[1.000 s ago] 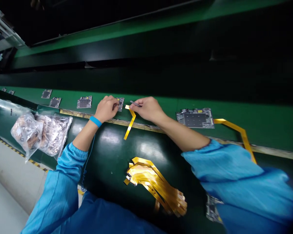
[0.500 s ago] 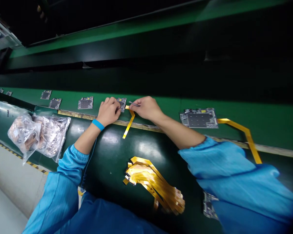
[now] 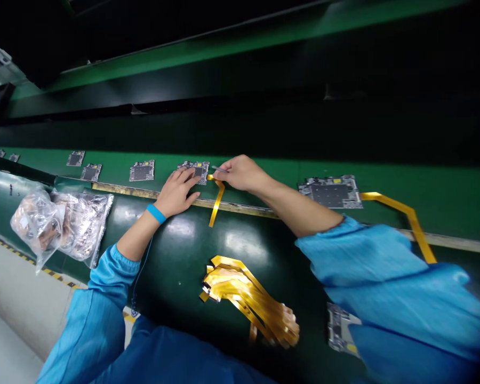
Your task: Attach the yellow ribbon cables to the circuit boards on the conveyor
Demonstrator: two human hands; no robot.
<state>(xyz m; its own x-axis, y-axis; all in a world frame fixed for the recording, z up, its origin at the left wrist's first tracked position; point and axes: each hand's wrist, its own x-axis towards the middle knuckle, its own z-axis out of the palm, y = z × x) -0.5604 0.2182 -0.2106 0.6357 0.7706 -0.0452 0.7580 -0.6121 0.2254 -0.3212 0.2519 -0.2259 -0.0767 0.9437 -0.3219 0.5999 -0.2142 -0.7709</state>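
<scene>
My left hand [image 3: 176, 192] lies with fingers stretched out, fingertips on the near edge of a small circuit board [image 3: 196, 170] on the green belt. My right hand [image 3: 242, 173] is closed in a pinch on a thin grey tool [image 3: 219, 169], its tip at the board's right side. A yellow flex cable [image 3: 216, 201] hangs from that spot down over the belt's edge. A blue wrist strap [image 3: 156, 213] circles my left wrist. Both sleeves are blue.
Several more circuit boards [image 3: 141, 171] lie along the belt to the left. Another board [image 3: 330, 192] with a yellow cable [image 3: 412, 220] sits to the right. A pile of yellow flex cables [image 3: 248, 298] lies on the dark bench near me. Plastic bags [image 3: 60, 221] sit at left. Another board [image 3: 338, 328] shows under my right sleeve.
My left hand has opened from a curled grip on the board to flat fingers resting at its near edge. The right hand stays pinched on the tool; the view shifted slightly.
</scene>
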